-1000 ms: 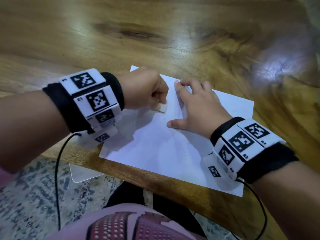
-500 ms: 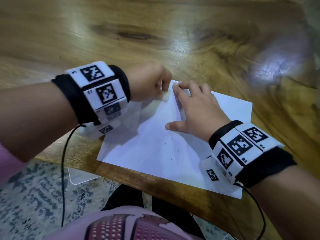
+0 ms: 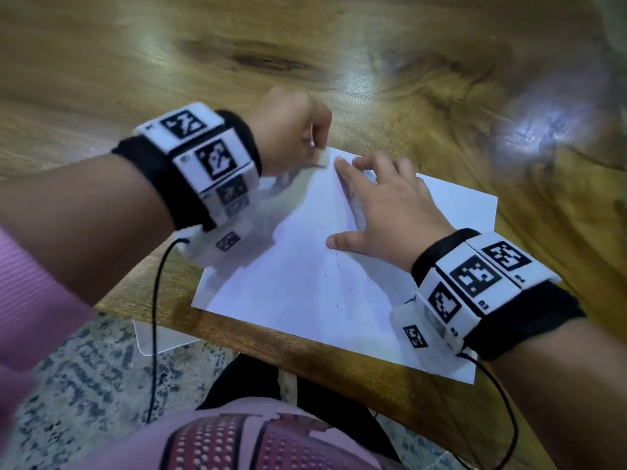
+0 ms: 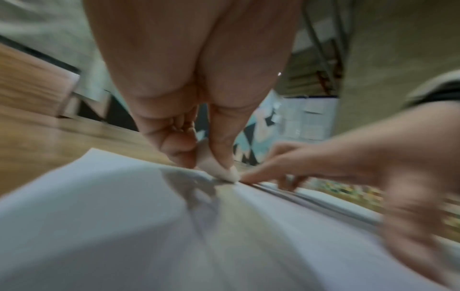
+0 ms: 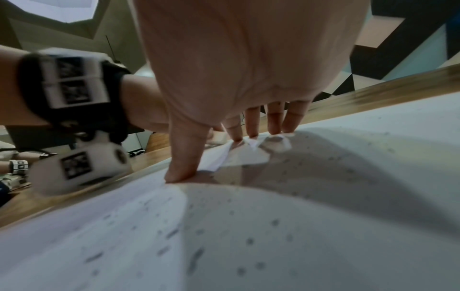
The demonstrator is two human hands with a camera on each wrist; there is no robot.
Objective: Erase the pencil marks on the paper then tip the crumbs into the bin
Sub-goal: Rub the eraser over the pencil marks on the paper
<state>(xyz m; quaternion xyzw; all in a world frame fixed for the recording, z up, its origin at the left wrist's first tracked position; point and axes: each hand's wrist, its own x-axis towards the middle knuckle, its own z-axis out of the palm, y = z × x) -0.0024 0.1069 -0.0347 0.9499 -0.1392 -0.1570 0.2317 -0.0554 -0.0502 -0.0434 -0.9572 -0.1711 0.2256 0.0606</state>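
Note:
A white sheet of paper [image 3: 305, 283] lies on the wooden table [image 3: 135, 79] near its front edge. My left hand [image 3: 291, 134] pinches a small white eraser [image 3: 322, 159] and presses it on the paper's far corner; the eraser [image 4: 219, 167] sits between thumb and fingers in the left wrist view. My right hand [image 3: 383, 205] lies flat on the paper with fingers spread, holding it down. Small dark eraser crumbs [image 5: 174, 234] are scattered over the sheet [image 5: 273, 246] in front of the right hand [image 5: 236, 69]. No bin is in view.
The table's front edge [image 3: 305, 347] runs just under the paper. Below it lie a patterned floor [image 3: 84, 385], a pale flat thing [image 3: 163, 337] on the floor and my lap in pink cloth [image 3: 237, 439]. Cables hang from both wrist bands.
My left hand has moved the eraser away from me, from the sheet's middle left up to its far corner. The right hand has stayed flat on the paper.

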